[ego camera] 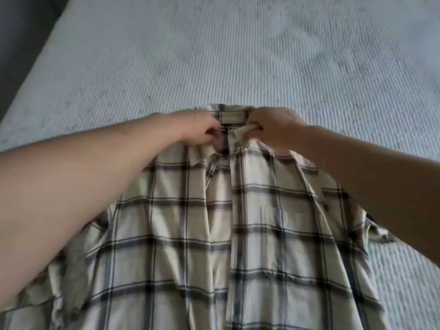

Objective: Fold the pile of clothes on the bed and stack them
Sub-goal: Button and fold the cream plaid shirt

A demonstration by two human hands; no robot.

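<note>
One wide bed covered in a pale grey-blue ribbed bedspread (238,55) fills nearly the whole view, running from the near edge to the far edge; a dark strip shows at the far left corner beyond its side. Lying front-up on the near half of that bedspread is a cream short-sleeved shirt with a dark grey and black plaid check (181,234), its body spreading toward the near edge and its collar (232,114) pointing to the far side. A chest pocket sits on the right panel, and the front placket runs down the middle. Both bare forearms reach in from the near corners and meet at the neckline. The left hand (197,128) has its fingers curled, pinching the left collar flap. The right hand (276,127) grips a bunched fold of the right collar edge between curled fingers and thumb.
</note>
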